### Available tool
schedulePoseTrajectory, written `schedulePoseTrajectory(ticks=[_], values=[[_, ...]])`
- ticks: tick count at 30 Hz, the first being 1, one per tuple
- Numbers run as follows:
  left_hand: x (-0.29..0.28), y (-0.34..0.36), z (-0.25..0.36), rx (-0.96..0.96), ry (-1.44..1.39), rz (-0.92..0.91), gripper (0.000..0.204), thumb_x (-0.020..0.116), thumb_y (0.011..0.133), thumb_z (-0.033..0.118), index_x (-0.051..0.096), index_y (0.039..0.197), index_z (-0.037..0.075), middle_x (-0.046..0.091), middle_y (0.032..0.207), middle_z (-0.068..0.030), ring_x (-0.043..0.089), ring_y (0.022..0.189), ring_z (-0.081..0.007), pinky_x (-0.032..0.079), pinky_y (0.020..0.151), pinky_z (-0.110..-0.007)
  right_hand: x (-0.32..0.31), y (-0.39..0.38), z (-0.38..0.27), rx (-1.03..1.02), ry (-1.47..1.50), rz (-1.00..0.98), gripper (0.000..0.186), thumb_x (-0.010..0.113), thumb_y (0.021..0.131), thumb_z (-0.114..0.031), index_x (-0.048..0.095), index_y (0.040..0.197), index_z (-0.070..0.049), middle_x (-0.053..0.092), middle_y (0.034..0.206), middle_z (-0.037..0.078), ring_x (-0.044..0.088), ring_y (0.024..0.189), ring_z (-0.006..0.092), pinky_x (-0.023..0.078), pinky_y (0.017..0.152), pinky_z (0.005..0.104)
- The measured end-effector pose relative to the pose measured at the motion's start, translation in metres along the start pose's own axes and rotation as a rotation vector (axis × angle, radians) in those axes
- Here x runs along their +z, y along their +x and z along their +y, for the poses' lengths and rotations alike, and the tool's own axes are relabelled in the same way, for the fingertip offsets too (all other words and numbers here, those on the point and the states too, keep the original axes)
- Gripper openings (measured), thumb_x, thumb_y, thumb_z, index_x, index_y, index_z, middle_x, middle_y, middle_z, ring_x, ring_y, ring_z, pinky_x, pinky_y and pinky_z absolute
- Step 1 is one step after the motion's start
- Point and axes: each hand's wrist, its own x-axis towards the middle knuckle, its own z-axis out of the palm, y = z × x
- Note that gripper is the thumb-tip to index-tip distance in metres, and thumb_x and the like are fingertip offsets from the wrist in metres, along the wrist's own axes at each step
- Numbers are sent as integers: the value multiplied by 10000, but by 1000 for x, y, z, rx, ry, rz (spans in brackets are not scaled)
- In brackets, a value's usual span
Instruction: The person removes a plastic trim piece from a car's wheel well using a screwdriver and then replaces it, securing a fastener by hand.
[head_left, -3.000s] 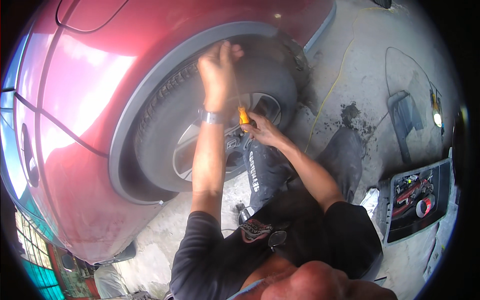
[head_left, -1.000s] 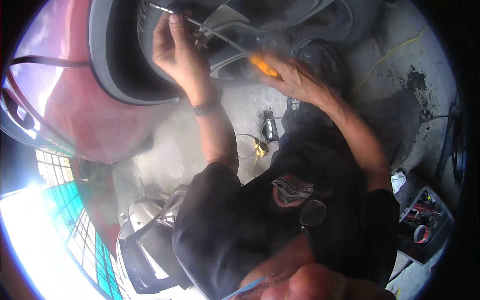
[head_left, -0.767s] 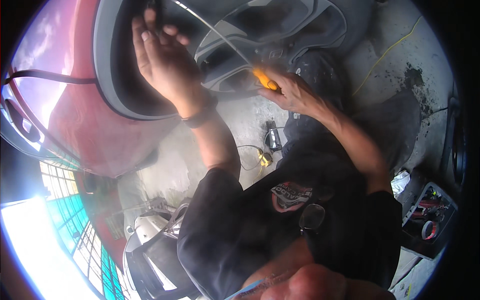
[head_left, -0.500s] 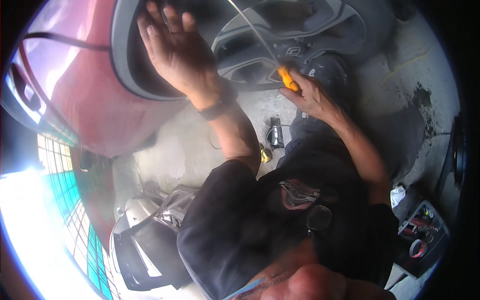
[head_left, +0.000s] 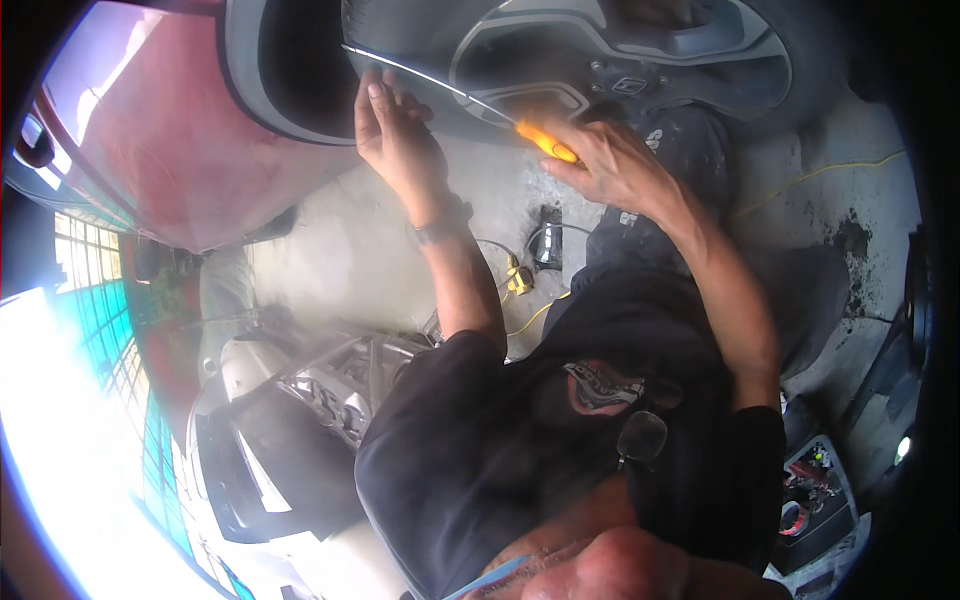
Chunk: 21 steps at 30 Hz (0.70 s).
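Observation:
My right hand (head_left: 615, 172) is closed round the yellow-orange handle (head_left: 547, 142) of a long screwdriver. Its thin metal shaft (head_left: 430, 78) slants up and left, and the tip lies by the tyre's tread (head_left: 400, 35), in the gap beside the dark plastic wheel-arch trim (head_left: 245, 80). Just below the shaft's far end is my left hand (head_left: 400, 145), fingers upward, a little bent and apart, with nothing visible in them. Whether the fingertips touch the shaft or tyre I cannot tell. The dark alloy wheel (head_left: 625, 60) stands in front of me, its top out of view.
The red car body (head_left: 175, 170) curves along the left. On the concrete floor lie a black device (head_left: 548, 240), a yellow plug (head_left: 518, 277) and a yellow cable (head_left: 820, 172). Behind at left is a white and black motorbike (head_left: 270, 440); an open toolbox (head_left: 825, 500) sits at right.
My left hand has come down and back from the wheel arch. The screwdriver has swung left, its shaft now lying flatter toward the arch, and my right hand has shifted slightly left.

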Motion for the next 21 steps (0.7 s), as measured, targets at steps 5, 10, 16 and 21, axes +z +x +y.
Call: schedulePoseTrajectory(ticks=[5, 10, 16, 21], values=[[-47, -23, -51, -216, -104, 182, 297, 582, 992, 208, 593, 1216, 13, 654, 1005, -51, 512, 735, -52, 395, 603, -191, 11, 1, 0, -36, 65, -54, 425, 620, 886, -204, 564, 1286, -72, 659, 896, 221, 635, 830, 411, 495, 728, 451], [-83, -41, -95, -462, -181, 277, 317, 583, 994, 228, 594, 1222, 8, 604, 975, -18, 468, 703, -57, 403, 630, -227, 20, 15, -2, 17, -41, -182, 335, 594, 910, -260, 626, 1201, -100, 671, 977, 192, 652, 861, 381, 504, 744, 428], [-119, -28, -122, -433, -267, 303, 372, 518, 1021, 245, 533, 1294, -6, 587, 1058, -39, 518, 896, -113, 441, 756, -259, 35, 32, -14, 31, 139, -73, 343, 606, 919, -276, 592, 1111, 8, 639, 890, 223, 638, 842, 386, 479, 737, 424], [-122, -4, -126, -368, -340, 468, 377, 532, 1012, 187, 498, 1325, -20, 613, 1109, -48, 553, 942, -122, 434, 776, -243, 64, 42, -18, 54, 197, 34, 333, 606, 931, -270, 592, 1117, 6, 637, 943, 214, 633, 897, 361, 478, 775, 413]])
